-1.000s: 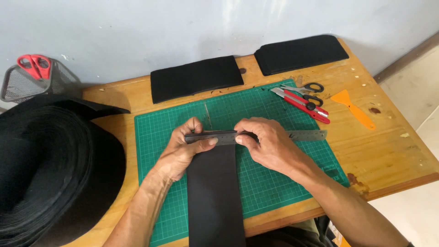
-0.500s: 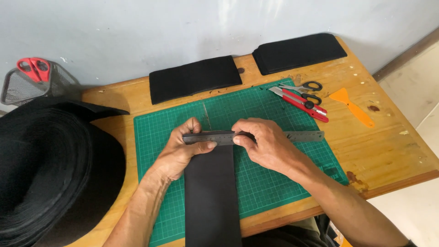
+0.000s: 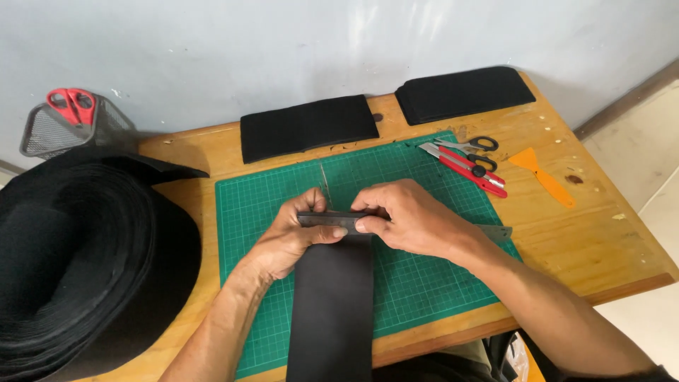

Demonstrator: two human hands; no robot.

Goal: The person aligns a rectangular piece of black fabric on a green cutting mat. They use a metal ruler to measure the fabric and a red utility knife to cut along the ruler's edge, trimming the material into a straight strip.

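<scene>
A wide black strip [image 3: 332,304] of fabric lies lengthwise on a green cutting mat [image 3: 438,283], running off the near table edge. A metal ruler [image 3: 495,231] lies across the strip's far end. My left hand [image 3: 293,237] pinches the ruler's left part against the strip, thumb on top. My right hand [image 3: 410,219] presses the ruler down just to the right, fingers curled over it. Most of the ruler is hidden under both hands; only its right end shows.
Two stacks of cut black pieces [image 3: 308,127] [image 3: 463,93] lie at the table's back. A red utility knife [image 3: 463,168], small scissors [image 3: 470,145] and an orange scraper [image 3: 541,177] sit right of the mat. A big black roll [image 3: 78,262] stands left, with a mesh basket [image 3: 64,127] holding red scissors.
Both hands stay on the ruler at the strip's end. The strip and hands have shifted slightly left and nearer on the mat.
</scene>
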